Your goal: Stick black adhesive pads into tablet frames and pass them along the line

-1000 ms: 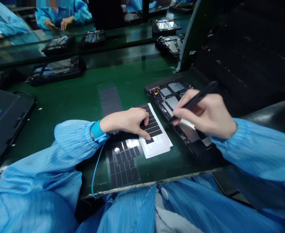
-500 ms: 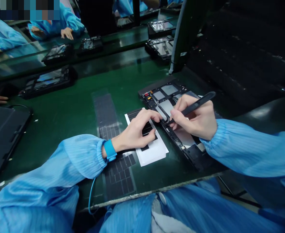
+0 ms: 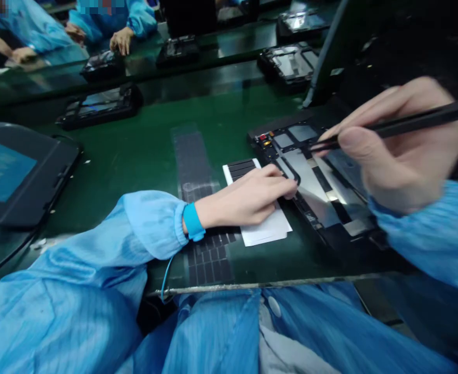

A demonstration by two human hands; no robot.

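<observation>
An opened tablet-like device (image 3: pixel 295 156) lies on the bench, its silver plates and a bent black cable (image 3: pixel 291 171) showing. My left hand (image 3: pixel 252 195) rests over a white sheet with black strips (image 3: pixel 241 169). Its fingers are bent together, with the fingertips touching the device's left edge beside the cable; the thumb and anything under the fingertips are hidden. Black tweezers (image 3: pixel 404 122) are gripped in my right hand (image 3: pixel 404 145), raised over the device's right side. Their tips are above the silver plates, and motion blur hides whether they hold anything.
Left of the sheet, a clear strip with dark rectangles (image 3: pixel 203 208) lies on the green bench. A black case with a blue label (image 3: pixel 7 171) sits at far left. More opened devices (image 3: pixel 100 106) stand farther back, near co-workers in blue sleeves. A grey post (image 3: pixel 324 54) rises behind my device.
My right hand has lifted the tweezers away from the device's left edge, up and to the right. My left hand's fingers have closed together and moved onto that edge. The whole view has shifted.
</observation>
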